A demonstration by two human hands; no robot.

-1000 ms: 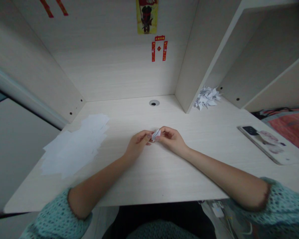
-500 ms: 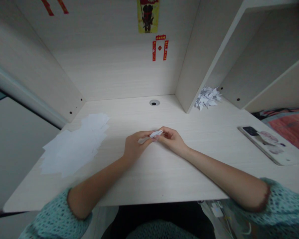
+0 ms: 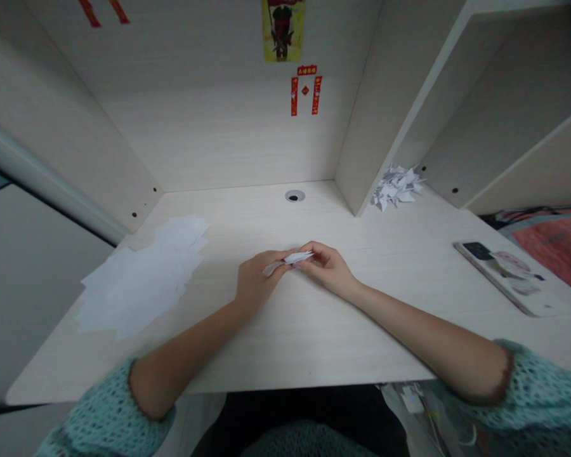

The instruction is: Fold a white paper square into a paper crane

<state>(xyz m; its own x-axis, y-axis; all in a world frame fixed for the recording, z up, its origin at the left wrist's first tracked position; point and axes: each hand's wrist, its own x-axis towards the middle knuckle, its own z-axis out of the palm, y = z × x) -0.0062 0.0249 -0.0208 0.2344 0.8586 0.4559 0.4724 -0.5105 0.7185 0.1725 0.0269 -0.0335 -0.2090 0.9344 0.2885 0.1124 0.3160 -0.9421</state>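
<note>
A small folded piece of white paper point(image 3: 297, 258) is pinched between my two hands, just above the middle of the desk. My left hand point(image 3: 258, 277) grips its left end with thumb and forefinger. From the right side, my right hand point(image 3: 330, 269) holds the other end, fingers curled round it. The fingertips of both hands nearly meet and partly cover the paper, so its exact folds cannot be made out. Left of my hands lies a spread of flat white paper sheets point(image 3: 140, 279) overlapping one another.
A heap of small folded white papers point(image 3: 396, 187) sits behind the upright divider point(image 3: 385, 108) at the right. A phone in a decorated case point(image 3: 509, 276) lies on the right of the desk point(image 3: 276, 355). Near the back wall is a round cable hole point(image 3: 295, 196).
The folded paper has shifted slightly in my fingers, and more of its right end shows. Both hands stay in almost the same place.
</note>
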